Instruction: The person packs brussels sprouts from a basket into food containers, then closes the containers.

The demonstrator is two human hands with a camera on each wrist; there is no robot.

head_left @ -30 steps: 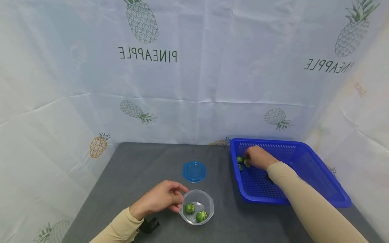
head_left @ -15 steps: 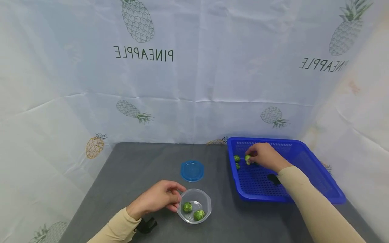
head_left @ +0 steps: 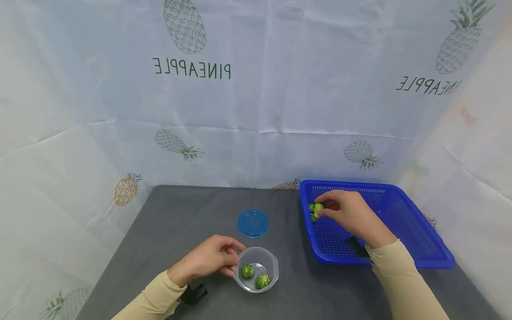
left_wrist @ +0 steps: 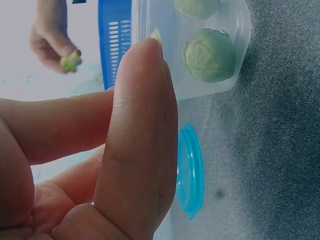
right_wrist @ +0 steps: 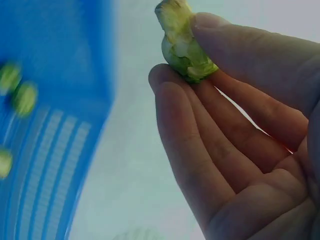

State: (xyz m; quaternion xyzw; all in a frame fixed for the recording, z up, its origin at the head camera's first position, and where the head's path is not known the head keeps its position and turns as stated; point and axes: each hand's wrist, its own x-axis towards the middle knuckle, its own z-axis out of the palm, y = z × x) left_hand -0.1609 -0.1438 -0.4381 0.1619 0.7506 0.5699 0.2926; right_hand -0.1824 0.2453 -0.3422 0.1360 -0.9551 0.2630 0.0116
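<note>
From my remote station, I view a pale fabric backdrop (head_left: 256,102) beyond the fingers (head_left: 233,242), printed with pineapples (head_left: 184,27) and mirrored lettering (head_left: 193,70). Side panels (head_left: 48,186) flank the fingers left and right. Beneath the fingers lies a dark grey tabletop (head_left: 192,209). Illumination appears soft, diffuse.

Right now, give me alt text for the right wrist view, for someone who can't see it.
The right hand pinches a green sprout near the top of the picture. To the left, a blurry blue basket holds more sprouts, with a pale backdrop behind.
</note>
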